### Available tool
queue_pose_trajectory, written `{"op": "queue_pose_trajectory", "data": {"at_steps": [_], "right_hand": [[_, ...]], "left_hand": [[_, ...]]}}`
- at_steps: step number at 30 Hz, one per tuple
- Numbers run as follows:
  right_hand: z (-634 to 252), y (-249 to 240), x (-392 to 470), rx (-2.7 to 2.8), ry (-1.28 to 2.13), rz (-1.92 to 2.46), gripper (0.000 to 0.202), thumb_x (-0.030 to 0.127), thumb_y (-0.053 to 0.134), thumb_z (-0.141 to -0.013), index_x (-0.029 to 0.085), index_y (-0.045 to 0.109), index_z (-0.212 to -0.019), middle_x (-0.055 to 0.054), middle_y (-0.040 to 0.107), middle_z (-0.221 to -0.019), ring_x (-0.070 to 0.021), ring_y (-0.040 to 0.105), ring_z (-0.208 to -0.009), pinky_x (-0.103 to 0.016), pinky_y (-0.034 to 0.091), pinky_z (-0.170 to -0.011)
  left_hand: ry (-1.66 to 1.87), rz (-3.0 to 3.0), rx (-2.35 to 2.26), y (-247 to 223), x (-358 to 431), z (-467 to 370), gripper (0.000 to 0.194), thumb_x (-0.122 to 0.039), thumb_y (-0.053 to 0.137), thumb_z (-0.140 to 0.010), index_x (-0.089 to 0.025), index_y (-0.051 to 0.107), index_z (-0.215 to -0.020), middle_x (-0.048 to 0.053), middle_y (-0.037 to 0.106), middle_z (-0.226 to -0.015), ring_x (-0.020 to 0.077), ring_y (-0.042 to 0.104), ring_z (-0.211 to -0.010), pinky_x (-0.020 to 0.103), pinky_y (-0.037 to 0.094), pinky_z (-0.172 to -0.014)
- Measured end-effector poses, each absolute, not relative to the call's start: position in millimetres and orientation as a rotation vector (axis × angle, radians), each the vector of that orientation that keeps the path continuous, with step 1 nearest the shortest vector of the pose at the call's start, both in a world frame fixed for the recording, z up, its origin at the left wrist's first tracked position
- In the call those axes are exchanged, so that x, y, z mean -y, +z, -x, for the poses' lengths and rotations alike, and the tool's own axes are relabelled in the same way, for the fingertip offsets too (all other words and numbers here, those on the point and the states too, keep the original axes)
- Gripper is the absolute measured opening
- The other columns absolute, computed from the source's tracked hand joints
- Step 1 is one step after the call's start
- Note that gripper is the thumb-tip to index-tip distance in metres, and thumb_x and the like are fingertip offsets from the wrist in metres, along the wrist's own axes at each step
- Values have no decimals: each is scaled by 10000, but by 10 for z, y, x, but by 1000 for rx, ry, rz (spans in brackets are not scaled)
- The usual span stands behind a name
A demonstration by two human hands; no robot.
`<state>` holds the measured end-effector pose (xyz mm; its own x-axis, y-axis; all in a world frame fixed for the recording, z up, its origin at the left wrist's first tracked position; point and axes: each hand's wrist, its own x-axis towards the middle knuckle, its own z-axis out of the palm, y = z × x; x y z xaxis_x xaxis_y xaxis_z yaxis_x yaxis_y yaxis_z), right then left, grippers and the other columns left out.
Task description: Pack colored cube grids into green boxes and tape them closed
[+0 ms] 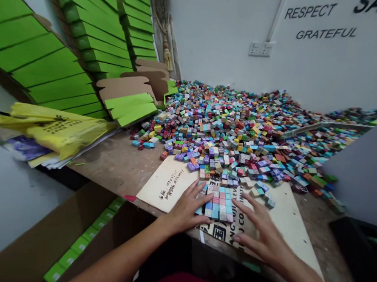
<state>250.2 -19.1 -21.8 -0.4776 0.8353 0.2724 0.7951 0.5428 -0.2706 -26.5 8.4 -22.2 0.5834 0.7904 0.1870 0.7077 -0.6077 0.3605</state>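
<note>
I observe both hands apart from each other, one at either side of a grid of small patterned blocks (216, 201). The left hand (189, 207) is open, fingers spread, its fingertips touching the grid's left side. The right hand (261, 230) is also open, fingers spread and slightly curled, with its index fingertip at the grid's right edge; whether it makes contact I cannot tell. Neither hand is clamped on anything.

The grid lies flat in short rows on a cream printed sheet (286, 215), which carries bold black lettering and, on its left part, handwriting. The sheet rests on the brown worktop (117, 158). Directly beyond the grid I record a broad heap of loose multicoloured blocks (228, 122), its near edge overlapping the sheet, its far side near the white wall (214, 40).

To the left: a yellow plastic bag (61, 129) on papers, an open green carton (131, 107), and stacked green cartons (96, 33) behind.
</note>
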Motion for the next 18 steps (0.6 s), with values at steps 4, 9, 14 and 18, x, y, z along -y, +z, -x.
{"op": "queue_pose_trajectory", "data": {"at_steps": [4, 9, 14, 18], "right_hand": [[-2206, -324, 52, 2442, 110, 1337, 689, 574, 545, -794, 382, 299, -1408, -49, -18, -1546, -389, 123, -1369, -541, 300, -1015], [-1893, -557, -48, 2385, -10, 1564, 593, 480, 510, -852, 427, 286, -1398, -65, 156, -1530, -359, 191, -1361, -570, 252, -1013], [-1939, -492, -119, 2390, 56, 1666, 724, 550, 546, -795, 381, 238, -1427, -97, 221, -1510, -351, 241, -1346, -564, 274, -1004], [-2141, -62, -566, 2546, 188, 1573, 692, 651, 522, -757, 454, 303, -1383, -57, 373, -1443, -360, 389, -1255, -555, 373, -922]], "left_hand": [[404, -2587, -1252, -231, -85, 305, 697, -618, 502, -807, -304, 315, -1401, 98, 147, -1521, 360, 79, -1386, 547, 225, -1082], [304, -2592, -1285, -252, -202, 149, 661, -574, 462, -851, -240, 316, -1402, 120, 162, -1516, 351, 20, -1391, 541, 234, -1083], [163, -2598, -1237, -96, -383, 200, 840, -727, 417, -767, -234, 257, -1429, 150, 179, -1506, 385, 71, -1379, 572, 223, -1064], [296, -2633, -1234, 205, -802, 289, 719, -697, 403, -809, -348, 244, -1417, 87, 233, -1499, 343, 219, -1350, 565, 247, -1044]]}}
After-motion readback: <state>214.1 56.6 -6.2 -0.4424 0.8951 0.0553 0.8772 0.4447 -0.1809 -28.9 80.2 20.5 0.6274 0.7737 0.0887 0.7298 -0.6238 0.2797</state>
